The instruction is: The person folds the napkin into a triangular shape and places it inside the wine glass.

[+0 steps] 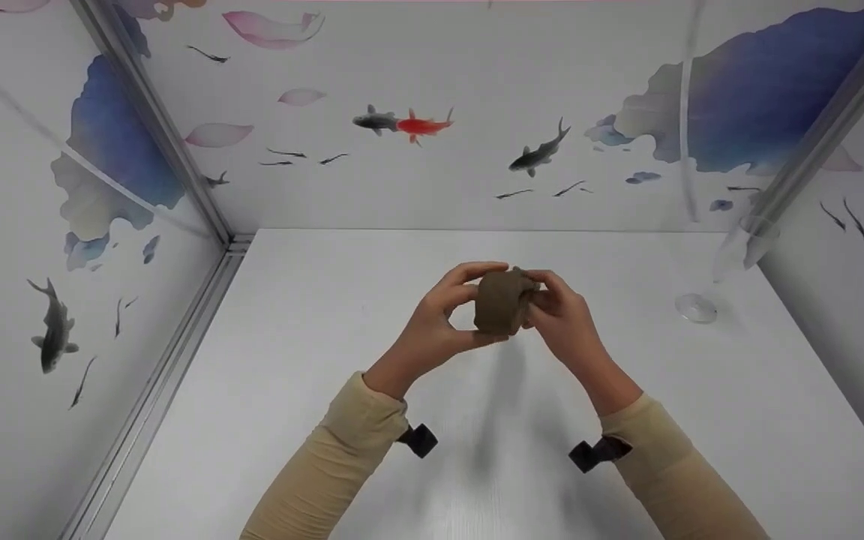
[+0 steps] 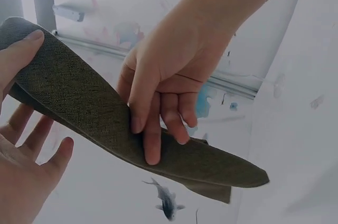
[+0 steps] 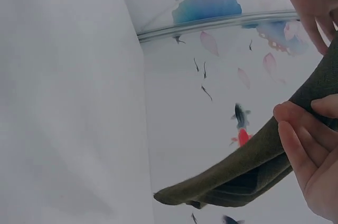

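A folded dark olive-brown cloth, its exact kind unclear, is held up between both hands above the white table. My left hand grips its left part, fingers over the top and thumb below. At the other side my right hand pinches the cloth. The left wrist view shows the folded cloth as a long, layered strip with a pointed end; the right hand's fingers press on its middle. In the right wrist view, the cloth hangs out to the left with an open fold underneath.
A clear stemmed glass, with its round base on the table, stands at the right. White panels with painted fish and petals enclose the table on the left, back and right. Metal rails run along the left edge.
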`<state>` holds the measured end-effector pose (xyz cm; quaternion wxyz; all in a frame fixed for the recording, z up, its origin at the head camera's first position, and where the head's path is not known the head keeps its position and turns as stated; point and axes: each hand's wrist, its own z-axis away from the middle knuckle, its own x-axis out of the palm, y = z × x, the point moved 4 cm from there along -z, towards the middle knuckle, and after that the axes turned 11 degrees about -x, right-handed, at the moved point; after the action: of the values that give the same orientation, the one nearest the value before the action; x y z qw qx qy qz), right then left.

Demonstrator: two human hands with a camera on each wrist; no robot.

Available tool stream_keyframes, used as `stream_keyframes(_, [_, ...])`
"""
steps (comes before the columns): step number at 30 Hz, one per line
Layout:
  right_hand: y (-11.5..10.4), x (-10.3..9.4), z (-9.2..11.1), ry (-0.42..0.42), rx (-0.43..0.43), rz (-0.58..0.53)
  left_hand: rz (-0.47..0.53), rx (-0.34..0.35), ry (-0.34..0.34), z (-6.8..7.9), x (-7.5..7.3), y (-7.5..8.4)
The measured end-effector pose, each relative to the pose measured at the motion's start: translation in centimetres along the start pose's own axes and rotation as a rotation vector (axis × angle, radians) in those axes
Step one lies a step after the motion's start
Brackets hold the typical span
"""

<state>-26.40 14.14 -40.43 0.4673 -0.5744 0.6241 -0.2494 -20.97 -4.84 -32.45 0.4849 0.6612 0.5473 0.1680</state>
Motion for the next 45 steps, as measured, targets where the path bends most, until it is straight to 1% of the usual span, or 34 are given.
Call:
stream_keyframes(4, [-0.4,-0.8,-0.7,0.043,-0.016,-0.014,0.004,-0.045,-0.031,0.4,-0.1,-0.6])
stream_keyframes(7, [-0.7,-1.1,-1.2,0.064,-0.044,-0.055,0.026,-0.087,-0.059,0.5,0.2,-2.7])
stream_keyframes(11, [-1.2,-1.3,-1.5,0.094,-0.095,-0.161,0.073,-0.172,-0.099,0.9,0.6,-5.8])
stream_keyframes(14, [-1.5,-1.4,-1.6,0.129,-0.123,-0.206,0.088,-0.241,-0.132,1.1,0.9,-7.0])
stream_keyframes(17, [-1.9,-1.4,-1.8,0.158,-0.133,-0.208,0.082,-0.292,-0.174,1.3,1.1,-7.8])
stream_keyframes(20, [-2.2,-1.3,-2.0,0.172,-0.128,-0.218,0.098,-0.325,-0.236,1.4,1.2,-8.3])
stream_keyframes(24, [-2.8,-1.1,-2.2,0.177,-0.125,-0.226,0.137,-0.334,-0.321,1.5,1.3,-8.8])
stream_keyframes(27, [-3.1,-0.9,-2.2,0.167,-0.140,-0.201,0.166,-0.343,-0.365,1.6,1.4,-8.9])
stream_keyframes(31, [-3.6,-0.6,-2.0,0.141,-0.166,-0.138,0.189,-0.382,-0.379,1.7,1.4,-9.2])
stream_keyframes(34, [-4.1,-0.4,-1.9,0.126,-0.201,-0.103,0.200,-0.408,-0.358,1.5,1.3,-9.5])
stream_keyframes(38, [-4.8,-0.2,-1.8,0.097,-0.277,-0.068,0.216,-0.470,-0.327,1.2,1.3,-9.8])
stream_keyframes(41, [-5.4,-0.1,-1.8,0.067,-0.347,-0.026,0.224,-0.507,-0.320,0.9,1.3,-10.0])
stream_keyframes(43, [-5.8,0.0,-1.8,0.046,-0.396,-0.006,0.219,-0.500,-0.314,0.5,1.3,-9.9])
stream_keyframes(45, [-6.2,0.1,-1.9,0.031,-0.442,0.004,0.219,-0.465,-0.303,0.1,1.2,-9.7])
